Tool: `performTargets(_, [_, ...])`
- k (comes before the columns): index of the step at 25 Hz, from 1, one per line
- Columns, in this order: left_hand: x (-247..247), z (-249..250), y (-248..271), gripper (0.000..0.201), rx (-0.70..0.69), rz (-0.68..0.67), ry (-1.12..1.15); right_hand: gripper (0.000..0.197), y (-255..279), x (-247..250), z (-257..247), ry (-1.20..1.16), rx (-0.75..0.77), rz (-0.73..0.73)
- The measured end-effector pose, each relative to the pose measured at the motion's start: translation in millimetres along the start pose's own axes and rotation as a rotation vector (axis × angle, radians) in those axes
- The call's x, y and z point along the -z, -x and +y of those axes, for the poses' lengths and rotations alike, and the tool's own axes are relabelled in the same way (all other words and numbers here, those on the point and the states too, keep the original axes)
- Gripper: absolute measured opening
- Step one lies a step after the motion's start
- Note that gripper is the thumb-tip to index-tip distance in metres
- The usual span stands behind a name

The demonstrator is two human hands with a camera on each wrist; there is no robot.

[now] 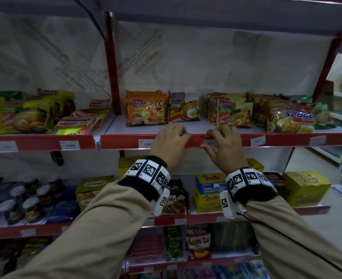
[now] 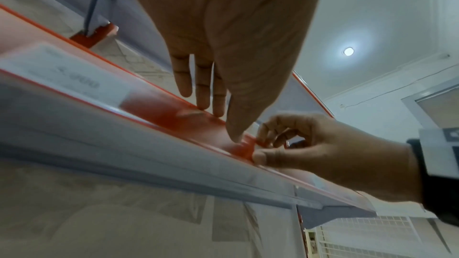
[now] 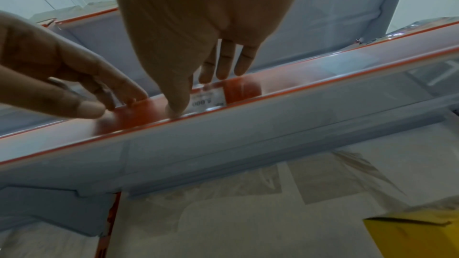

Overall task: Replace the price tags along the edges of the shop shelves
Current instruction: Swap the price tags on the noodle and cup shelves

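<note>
Working at the red label strip (image 1: 126, 141) on the noodle shelf: right hand (image 1: 224, 146), fingers hooked over the strip's top lip and thumb at its lower edge, curls round the strip over a white price tag (image 3: 208, 99) seated in the channel; left hand (image 1: 169, 147) rests just beside it, straight fingertips on the top lip, thumb on the strip face, gripping nothing. Judged step: freeing or seating this tag. Best done by flexing the clear cover evenly and sliding the tag sideways, sparing neighbouring tags (image 1: 258, 140).

Beige sleeves (image 1: 97, 234), black wristbands (image 1: 142, 178), white square-coded marker blocks (image 1: 151, 170), thin black cable (image 1: 286, 244)
</note>
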State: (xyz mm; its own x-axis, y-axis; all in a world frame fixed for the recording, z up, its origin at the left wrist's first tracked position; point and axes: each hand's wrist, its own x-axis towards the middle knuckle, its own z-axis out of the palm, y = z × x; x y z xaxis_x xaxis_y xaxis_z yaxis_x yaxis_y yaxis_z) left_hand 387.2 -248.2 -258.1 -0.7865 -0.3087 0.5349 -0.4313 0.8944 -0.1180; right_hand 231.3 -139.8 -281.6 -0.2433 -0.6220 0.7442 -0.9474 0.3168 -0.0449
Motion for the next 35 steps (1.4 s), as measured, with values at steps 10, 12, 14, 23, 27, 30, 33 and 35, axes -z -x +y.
performTargets(10, [-16.4,29.6,-10.1,0.016,0.107,0.127,0.111,0.024,-5.3,-2.1,17.3,-0.135,0.1,-0.036])
performTargets(12, [-16.7,30.4,-10.0,0.012,0.127,0.161,0.169,0.023,-5.7,-1.2,18.6,-0.146,0.123,-0.048])
performTargets(14, [-18.0,32.2,-9.3,0.008,0.135,0.208,0.219,0.022,-5.1,-0.8,18.2,-0.127,0.131,-0.062])
performTargets(23, [-25.6,34.1,-8.8,0.005,0.191,0.234,0.288,0.006,-22.5,7.2,24.0,-0.487,-0.056,-0.147])
performTargets(27, [-27.8,32.1,-8.8,0.012,0.199,0.269,0.344,0.017,-25.5,16.0,25.3,-0.849,-0.246,-0.034])
performTargets(30, [-29.8,31.6,-10.8,0.025,0.225,0.309,0.407,0.025,-24.7,15.3,20.8,-1.024,-0.329,-0.032])
performTargets(33, [-31.8,31.1,-13.6,0.031,0.253,0.33,0.444,0.03,-19.5,9.2,13.7,-1.184,-0.398,-0.051])
performTargets(35, [-33.8,28.9,-15.8,0.027,0.262,0.334,0.456,0.025,-15.5,4.9,9.7,-1.183,-0.38,-0.062])
